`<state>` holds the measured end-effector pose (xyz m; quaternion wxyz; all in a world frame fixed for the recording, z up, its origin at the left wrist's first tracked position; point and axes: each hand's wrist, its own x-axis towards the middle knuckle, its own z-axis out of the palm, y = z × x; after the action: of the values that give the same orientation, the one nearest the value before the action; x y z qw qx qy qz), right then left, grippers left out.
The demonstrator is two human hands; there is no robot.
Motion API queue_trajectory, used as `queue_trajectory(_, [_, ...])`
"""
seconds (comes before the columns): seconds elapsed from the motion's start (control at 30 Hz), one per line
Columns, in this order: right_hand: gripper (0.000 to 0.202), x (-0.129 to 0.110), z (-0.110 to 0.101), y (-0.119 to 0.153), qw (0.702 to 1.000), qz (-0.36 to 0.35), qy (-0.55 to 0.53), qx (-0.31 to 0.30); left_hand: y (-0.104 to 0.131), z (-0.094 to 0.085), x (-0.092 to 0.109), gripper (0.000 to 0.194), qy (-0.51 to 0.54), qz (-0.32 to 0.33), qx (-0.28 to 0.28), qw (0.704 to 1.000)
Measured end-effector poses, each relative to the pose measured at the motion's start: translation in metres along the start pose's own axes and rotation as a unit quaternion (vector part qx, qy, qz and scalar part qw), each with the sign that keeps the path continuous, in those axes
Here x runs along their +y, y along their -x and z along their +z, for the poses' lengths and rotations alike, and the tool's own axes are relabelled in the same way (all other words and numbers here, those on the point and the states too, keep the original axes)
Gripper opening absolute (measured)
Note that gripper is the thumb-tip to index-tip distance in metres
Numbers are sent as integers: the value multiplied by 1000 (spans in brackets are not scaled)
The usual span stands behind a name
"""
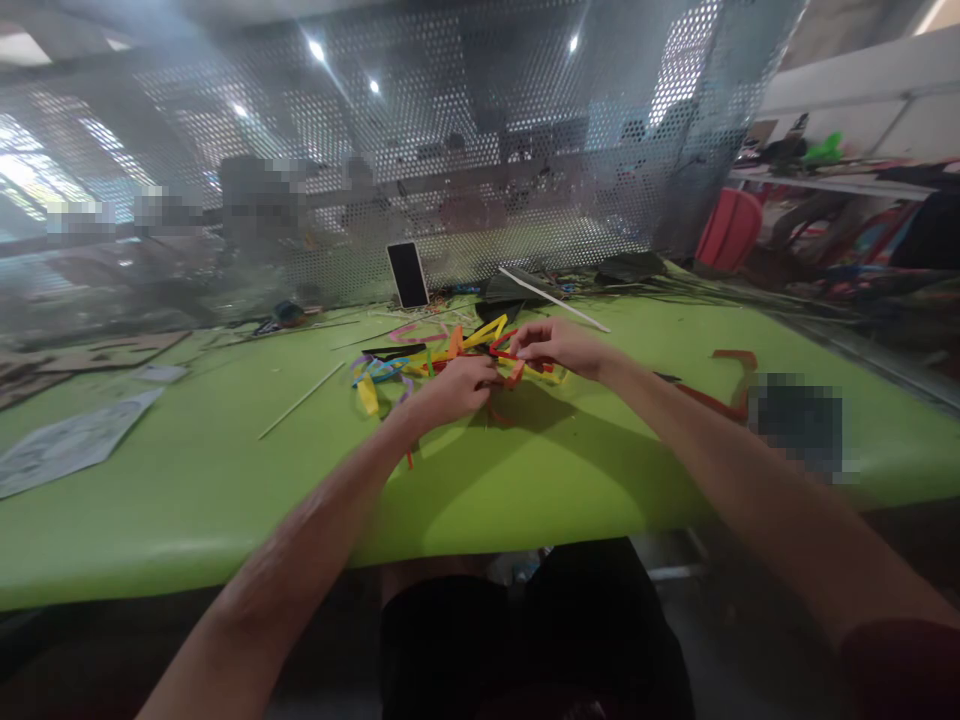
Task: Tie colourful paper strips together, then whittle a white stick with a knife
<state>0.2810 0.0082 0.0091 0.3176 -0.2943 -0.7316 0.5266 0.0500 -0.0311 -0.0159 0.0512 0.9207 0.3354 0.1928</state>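
Note:
A loose heap of coloured strips lies on the green tabletop, with a yellow strip (491, 330), a blue strip (379, 372), and purple and black ones among them. At the heap's near side, my left hand (461, 388) is closed, its fingertips at an orange strip (514, 375). My right hand (562, 347) pinches a red strip (504, 343) between thumb and fingers, just to the right of the left hand. Both hands are close together over the heap, and the strip ends under the fingers are partly hidden.
A phone (407, 275) leans upright against the perforated metal screen (465, 150). A thin stick (301, 400) and a printed sheet (79, 440) lie to the left. A white rod (555, 298) rests behind my right hand. An orange-red strip (739, 385) lies to the right.

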Motion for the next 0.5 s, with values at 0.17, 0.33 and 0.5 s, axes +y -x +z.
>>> queue_trajectory(0.17, [6, -1, 4, 1, 1000, 1, -1, 16, 0, -5, 13, 16, -71, 2, 8, 997])
queue_trajectory(0.33, [6, -4, 16, 1, 1000, 10, -8, 8, -2, -2, 19, 28, -123, -26, -3, 992])
queue_trajectory(0.5, [6, -6, 20, 1, 999, -6, -31, 40, -3, -1, 17, 26, -159, -54, 15, 986])
